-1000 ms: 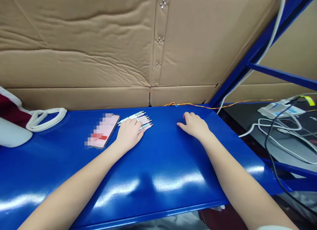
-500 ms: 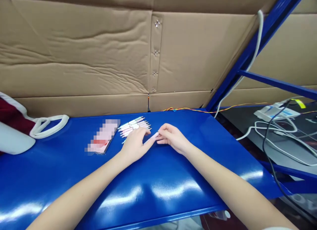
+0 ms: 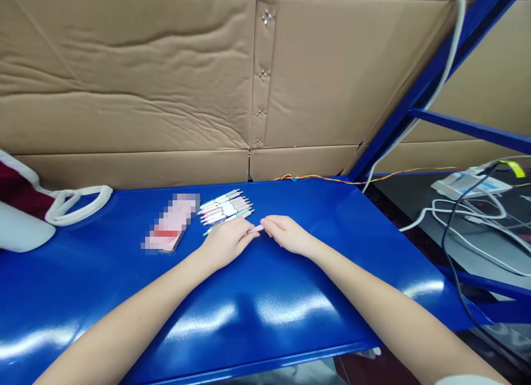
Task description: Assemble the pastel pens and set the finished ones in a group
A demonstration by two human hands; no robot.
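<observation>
Between my two hands is a pale pink pen (image 3: 256, 228), with only a short stretch of its barrel showing. My left hand (image 3: 228, 238) is closed round one end of it, thumb and fingers pinching. At the other end, the fingertips of my right hand (image 3: 286, 233) are closed on the pen's tip. Just behind my left hand lies a row of several pens (image 3: 226, 208) in white, pink and pale green, side by side on the blue table (image 3: 199, 318). My left hand hides the near end of that row.
Left of the pens lies a pink, blurred-out flat pack (image 3: 172, 224). A white-handled bag (image 3: 83, 205) and a pale rounded object (image 3: 25, 230) are at the far left. Cables (image 3: 464, 224) and a white device (image 3: 470, 183) lie on a dark surface at right. Cardboard (image 3: 124, 119) stands behind.
My hands have turned the pen flatter, and my right fingers have curled in closer around its end. My left hand has dropped slightly, showing more of the pen row. The view has shifted slightly.
</observation>
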